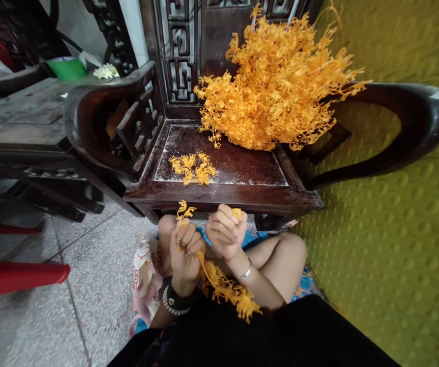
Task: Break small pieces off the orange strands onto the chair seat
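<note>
Both hands work just in front of the front edge of the dark carved wooden chair seat [242, 173]. The left hand [184, 250] has its grip closed around a long orange plastic sprig strand [227, 290], which trails down onto the lap. The right hand [225, 232] pinches a small orange piece [236, 212] with curled fingers. Near the seat's front left corner lies a small heap of orange sprigs [192, 169]; a big bushy orange pile [280, 86] fills the back right corner.
</note>
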{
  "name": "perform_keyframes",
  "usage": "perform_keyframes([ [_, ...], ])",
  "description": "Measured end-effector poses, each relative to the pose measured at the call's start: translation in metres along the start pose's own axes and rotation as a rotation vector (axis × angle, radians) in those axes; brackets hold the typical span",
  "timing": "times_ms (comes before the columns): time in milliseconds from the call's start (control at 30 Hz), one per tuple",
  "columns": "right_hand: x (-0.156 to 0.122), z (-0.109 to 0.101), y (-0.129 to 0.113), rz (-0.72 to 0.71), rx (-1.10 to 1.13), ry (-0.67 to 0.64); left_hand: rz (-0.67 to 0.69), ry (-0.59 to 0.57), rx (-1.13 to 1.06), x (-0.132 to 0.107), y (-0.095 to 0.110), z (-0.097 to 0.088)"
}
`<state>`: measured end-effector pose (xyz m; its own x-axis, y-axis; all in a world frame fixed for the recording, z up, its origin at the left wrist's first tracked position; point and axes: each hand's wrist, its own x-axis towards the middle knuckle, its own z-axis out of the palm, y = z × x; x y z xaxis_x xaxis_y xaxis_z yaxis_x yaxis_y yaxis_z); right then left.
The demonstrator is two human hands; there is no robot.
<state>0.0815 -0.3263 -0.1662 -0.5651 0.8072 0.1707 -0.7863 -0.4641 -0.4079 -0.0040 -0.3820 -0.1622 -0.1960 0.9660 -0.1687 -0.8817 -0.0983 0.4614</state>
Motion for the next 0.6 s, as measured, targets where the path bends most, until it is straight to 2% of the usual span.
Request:
perform_keyframes([
  [67,-0.002,0.004,-0.004,-0.017,-0.106,-0.034,-0.003,-0.037,0.006,0.004,0.002,0.001],
  [133,0.000,0.005,-0.015,-0.017,-0.309,-0.053,-0.001,-0.090,0.047,0.005,0.004,0.002],
  [267,0.024,-0.005,-0.050,-0.121,-0.760,0.033,0.069,-0.076,0.190,0.005,0.006,0.002],
  [367,0.054,-0.019,-0.071,-0.164,-1.225,0.059,0.096,-0.015,0.302,0.007,0.004,-0.002],
  [500,0.090,-0.037,-0.078,-0.313,-1.994,0.145,0.116,0.004,0.437,0.010,0.003,-0.009],
  [600,0.107,-0.046,-0.072,-0.230,-2.296,0.207,0.114,-0.028,0.529,0.012,0.005,-0.014],
])
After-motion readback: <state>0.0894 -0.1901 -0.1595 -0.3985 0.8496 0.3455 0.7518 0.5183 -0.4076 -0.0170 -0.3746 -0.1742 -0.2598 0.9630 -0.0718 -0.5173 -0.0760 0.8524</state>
